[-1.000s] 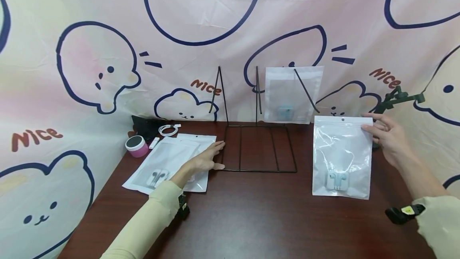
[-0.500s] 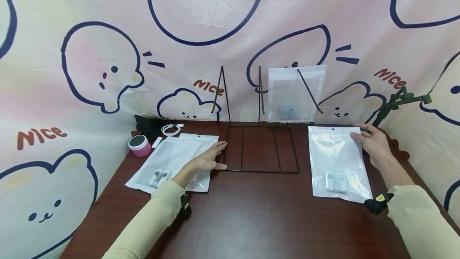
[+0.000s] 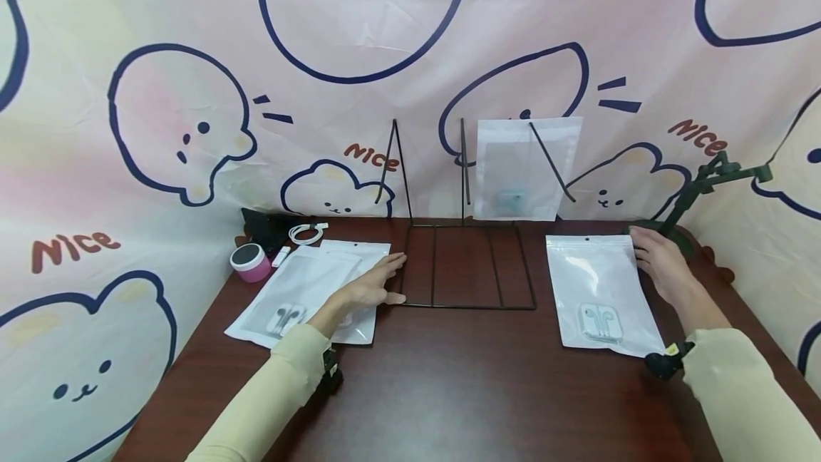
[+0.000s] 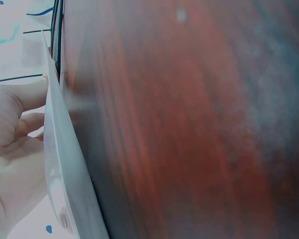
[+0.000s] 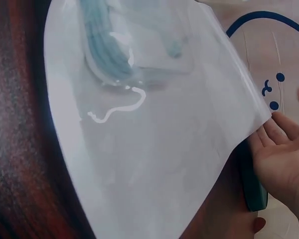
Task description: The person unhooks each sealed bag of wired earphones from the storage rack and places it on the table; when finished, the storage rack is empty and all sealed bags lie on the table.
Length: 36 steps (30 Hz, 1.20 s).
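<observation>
Two of your grips are in view, and neither is curled round anything. Your left grip (image 3: 367, 289) is laid out with the fingers extended and the thumb apart, its fingertips at the left side of the black wire rack (image 3: 470, 306). Below and to the left of that grip lie two overlapping white pouches: the front pouch (image 3: 308, 276), with earphones showing through near its bottom, and the rear pouch (image 3: 359, 334) partly under it. The left wrist view is poor, so you cannot fairly tell whether those fingertips press on the rack, a pouch or both.

Your right grip (image 3: 663, 262) is relaxed, fingers lightly bent and thumb clear, with the fingertips touching the upper right corner of the near pouch (image 3: 577, 280). This pouch lies on the desk (image 3: 487, 391) just left of the right grip; inside its lower half sits a clear case of white earphones (image 3: 600, 323).

Between your two grips and farther back, the hung pouch (image 3: 516, 162) stands upright on the rack, behind a slanted rod. Just beyond the right grip rises a green stand (image 3: 686, 198). Past the left grip, up and to the left, are a coiled white cable (image 3: 306, 234), a small white piece (image 3: 281, 257), a pink jar (image 3: 250, 264) and something black (image 3: 265, 230).
</observation>
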Motion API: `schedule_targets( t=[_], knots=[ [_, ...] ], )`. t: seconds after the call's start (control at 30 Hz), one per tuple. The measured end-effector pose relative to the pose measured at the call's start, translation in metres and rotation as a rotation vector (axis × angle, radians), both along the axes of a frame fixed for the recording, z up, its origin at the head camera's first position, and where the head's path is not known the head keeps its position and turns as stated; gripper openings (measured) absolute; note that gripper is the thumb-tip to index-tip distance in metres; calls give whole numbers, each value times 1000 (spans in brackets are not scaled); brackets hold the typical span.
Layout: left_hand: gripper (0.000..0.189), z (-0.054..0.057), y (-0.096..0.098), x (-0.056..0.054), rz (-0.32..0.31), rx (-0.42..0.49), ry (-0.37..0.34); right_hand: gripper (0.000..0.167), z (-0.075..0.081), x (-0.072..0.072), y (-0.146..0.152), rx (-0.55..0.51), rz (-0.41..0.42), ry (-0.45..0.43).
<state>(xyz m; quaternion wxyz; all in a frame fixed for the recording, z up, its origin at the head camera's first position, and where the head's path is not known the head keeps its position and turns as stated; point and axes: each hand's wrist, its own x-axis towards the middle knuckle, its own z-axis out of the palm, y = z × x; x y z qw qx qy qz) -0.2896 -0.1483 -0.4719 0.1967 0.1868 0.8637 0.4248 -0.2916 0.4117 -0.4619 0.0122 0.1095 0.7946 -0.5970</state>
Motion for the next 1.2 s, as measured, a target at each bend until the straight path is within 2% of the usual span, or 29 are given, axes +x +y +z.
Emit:
schedule_targets(
  t=[0.23,0.3,0.5,0.63,0.8,0.97,1.07,1.2],
  knots=[
    [89,-3,0,-1,-10,5,5,85,3,2,9,-209,73,69],
    [89,-4,0,-2,-14,8,5,80,4,2,11,-261,82,88],
    [90,-6,-1,-3,-8,-7,6,48,10,1,13,-357,86,200],
    [89,-6,-1,-3,-14,-17,28,49,17,-1,10,-388,98,216],
    [89,-6,-2,-2,-15,-18,37,54,35,-10,-5,-382,158,207],
    [89,-3,-2,-2,-15,-22,26,59,56,-25,-29,-367,230,238],
    [89,-2,-1,-1,-16,-27,25,62,75,-32,-46,-370,266,256],
    [89,-1,0,-1,-13,-38,29,62,103,-42,-68,-368,273,311]
  ],
)
